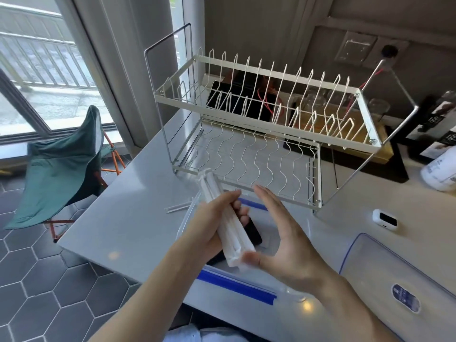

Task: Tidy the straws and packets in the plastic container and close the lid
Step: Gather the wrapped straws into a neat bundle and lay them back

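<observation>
My left hand grips a bundle of white wrapped straws and holds it tilted above the clear plastic container, which has blue clips on its near and far rims. My right hand is open, palm facing the bundle, with its thumb against the bundle's lower end. A dark packet lies inside the container under the straws. One loose wrapped straw rests on the counter just left of the container. The clear lid, with a blue oval label, lies flat at the right.
A white two-tier wire dish rack stands directly behind the container. A small white device sits right of the rack, and a white bottle stands at the far right. The counter's left edge drops to a tiled floor with a green folding chair.
</observation>
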